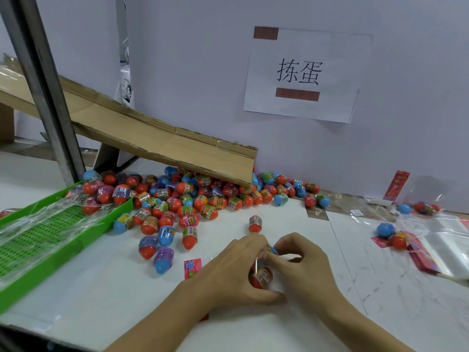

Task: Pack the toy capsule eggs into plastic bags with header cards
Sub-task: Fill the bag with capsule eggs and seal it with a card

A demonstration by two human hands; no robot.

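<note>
My left hand (233, 273) and my right hand (302, 265) meet over the white table near its front. Between them they grip a clear plastic bag with capsule eggs inside; an orange egg (262, 276) shows below and a blue one (273, 250) above. A pink header card (192, 268) peeks out just left of my left hand. A big heap of orange and blue capsule eggs (187, 196) lies under the cardboard chute. Several loose eggs lie closer, one orange egg (254, 223) just beyond my fingers.
A green plastic tray (50, 255) with clear film on it sits at the left. The cardboard chute (157, 138) slopes down from the left onto the heap. A stack of clear bags (446, 240), red header cards (421, 260) and a packed bag of eggs (390, 235) lie at the right.
</note>
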